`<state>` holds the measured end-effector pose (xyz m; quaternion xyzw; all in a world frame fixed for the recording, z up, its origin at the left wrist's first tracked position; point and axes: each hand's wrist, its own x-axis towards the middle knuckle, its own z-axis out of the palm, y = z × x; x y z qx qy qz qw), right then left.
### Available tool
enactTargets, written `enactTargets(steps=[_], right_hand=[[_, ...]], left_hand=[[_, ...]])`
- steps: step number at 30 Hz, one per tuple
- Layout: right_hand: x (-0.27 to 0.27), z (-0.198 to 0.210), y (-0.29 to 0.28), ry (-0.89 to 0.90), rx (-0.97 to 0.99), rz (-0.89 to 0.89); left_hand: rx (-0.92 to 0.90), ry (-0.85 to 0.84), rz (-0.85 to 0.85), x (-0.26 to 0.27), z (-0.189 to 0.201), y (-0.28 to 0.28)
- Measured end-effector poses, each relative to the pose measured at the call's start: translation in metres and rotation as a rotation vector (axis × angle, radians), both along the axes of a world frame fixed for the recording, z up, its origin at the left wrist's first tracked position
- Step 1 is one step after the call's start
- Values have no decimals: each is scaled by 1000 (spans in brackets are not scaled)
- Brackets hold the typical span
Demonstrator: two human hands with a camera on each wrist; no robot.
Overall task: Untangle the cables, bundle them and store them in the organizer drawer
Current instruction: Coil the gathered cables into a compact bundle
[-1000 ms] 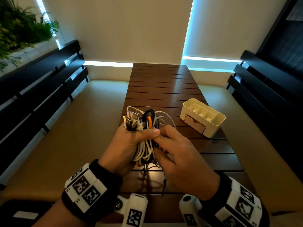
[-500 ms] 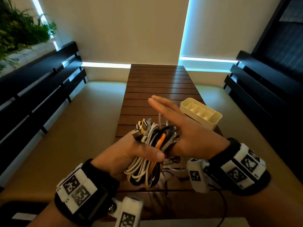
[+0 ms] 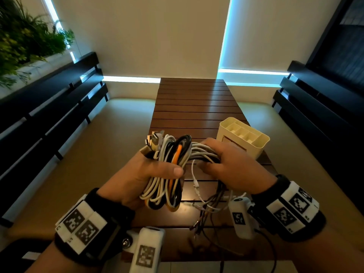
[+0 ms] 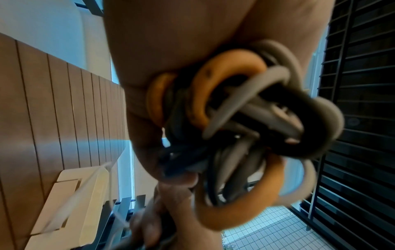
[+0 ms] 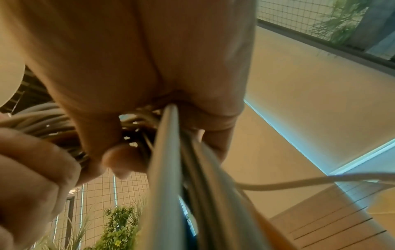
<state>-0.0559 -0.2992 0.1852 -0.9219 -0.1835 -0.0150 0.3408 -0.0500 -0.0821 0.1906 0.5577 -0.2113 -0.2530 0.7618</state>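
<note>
Far half of the table point(image 3: 193, 99) bare, open to a reach from either side. On the right, organizer point(image 3: 244, 137) just beyond the right hand point(image 3: 234, 168), blocking the way forward there. Loose cable ends point(image 3: 206, 209) trailing across the near slats between both wrists.

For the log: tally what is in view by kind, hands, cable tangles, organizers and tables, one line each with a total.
Hands: 2, left hand and right hand, both gripping cables
Cable tangle: 1
Organizer: 1
Wooden table: 1
Total: 5
</note>
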Motion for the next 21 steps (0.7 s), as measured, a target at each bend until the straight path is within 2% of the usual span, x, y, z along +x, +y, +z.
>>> enactTargets(steps=[4, 8, 11, 16, 21], right_hand=[[-1, 5, -5, 1, -27, -62], [0, 8, -14, 50, -150, -117], [0, 5, -14, 18, -135, -149], [-6, 2, -10, 180, 136, -88], [-12, -3, 4, 141, 459, -72]], left_hand=[[-23, 11, -6, 3, -1, 1], [-114, 55, 32, 9, 0, 7], [-99, -2, 85, 14, 1, 5], [-84, -21, 160, 16, -3, -4], [-74, -69, 236, 17, -1, -11]])
